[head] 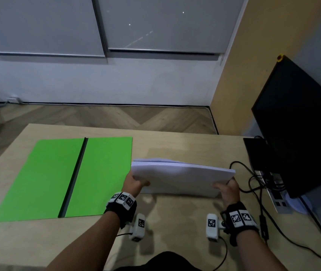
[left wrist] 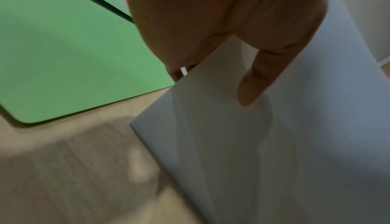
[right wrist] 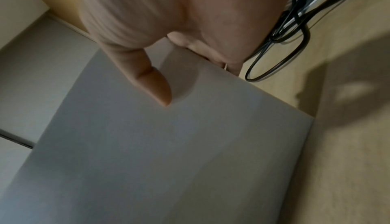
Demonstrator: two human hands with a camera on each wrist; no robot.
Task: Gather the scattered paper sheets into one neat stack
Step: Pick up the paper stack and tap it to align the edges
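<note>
A bundle of white paper sheets [head: 181, 176] stands on its long edge on the wooden table [head: 175, 222], tilted back, right of centre. My left hand [head: 136, 182] grips its left end, thumb on the near face and fingers behind. My right hand [head: 227, 187] grips the right end the same way. In the left wrist view my thumb [left wrist: 251, 84] presses the paper sheets [left wrist: 274, 144]. In the right wrist view my thumb [right wrist: 152, 80] lies on the paper sheets [right wrist: 147, 152]. The top edges of the sheets look slightly uneven at the left.
A green mat [head: 63, 178] with a dark centre strip lies flat to the left, close to the stack. A black monitor [head: 300, 137] stands at the right with black cables [head: 257, 184] and a power strip [head: 275, 194] beside my right hand.
</note>
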